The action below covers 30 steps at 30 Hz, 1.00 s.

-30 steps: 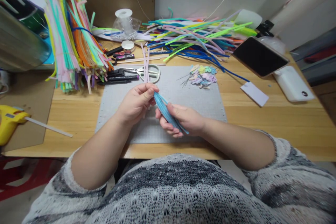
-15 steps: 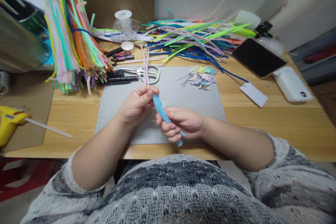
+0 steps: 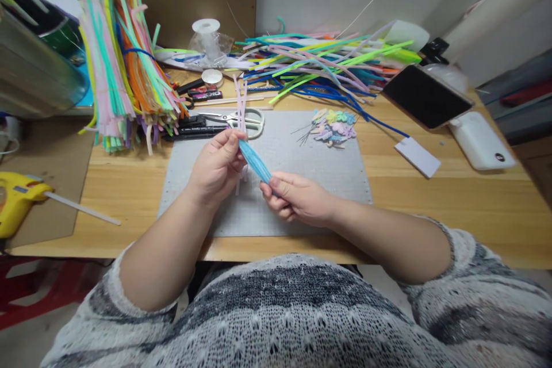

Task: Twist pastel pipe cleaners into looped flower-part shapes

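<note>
Between my hands stretches a slim bundle of light blue pipe cleaners, slanting down to the right over the grey cutting mat. My left hand pinches its upper end between thumb and fingers. At the lower end, my right hand is closed round it, and the tip is hidden in the fingers. Pale pink pipe cleaners lie on the mat behind my left hand, crossing a pair of scissors with light handles. A small pile of pastel pipe-cleaner flowers with thin wire stems rests at the mat's far right.
Tall bundles of coloured pipe cleaners stand at the left; more loose ones lie along the back. A yellow glue gun is at far left. A phone, a white device and a white card occupy the right.
The blue bundle's lower end has gone from sticking out below my right hand to being hidden within it. My left hand has moved slightly left and up, and more blue shows between the hands.
</note>
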Each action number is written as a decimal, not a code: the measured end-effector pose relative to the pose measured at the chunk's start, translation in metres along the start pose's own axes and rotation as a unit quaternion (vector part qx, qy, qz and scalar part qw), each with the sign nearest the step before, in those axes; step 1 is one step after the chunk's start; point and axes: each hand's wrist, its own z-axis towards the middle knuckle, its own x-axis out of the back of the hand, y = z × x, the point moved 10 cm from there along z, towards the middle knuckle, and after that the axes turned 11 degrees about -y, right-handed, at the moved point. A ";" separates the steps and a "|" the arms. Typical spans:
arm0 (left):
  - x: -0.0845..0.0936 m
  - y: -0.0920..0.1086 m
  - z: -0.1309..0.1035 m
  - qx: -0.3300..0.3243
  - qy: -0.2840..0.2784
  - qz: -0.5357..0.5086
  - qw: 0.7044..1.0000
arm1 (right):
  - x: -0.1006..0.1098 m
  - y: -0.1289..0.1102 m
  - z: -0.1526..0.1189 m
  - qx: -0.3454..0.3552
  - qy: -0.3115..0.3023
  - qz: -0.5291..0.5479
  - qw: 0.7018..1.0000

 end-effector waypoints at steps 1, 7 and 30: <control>0.002 0.002 0.000 -0.006 0.011 0.005 1.000 | 0.003 -0.002 0.000 0.010 0.014 -0.029 0.999; 0.013 0.008 0.003 -0.027 0.045 0.008 0.999 | 0.022 -0.022 -0.006 0.056 0.110 -0.214 0.969; 0.007 -0.030 -0.007 0.107 0.041 0.152 0.982 | 0.035 -0.006 0.002 0.025 0.121 -0.063 0.990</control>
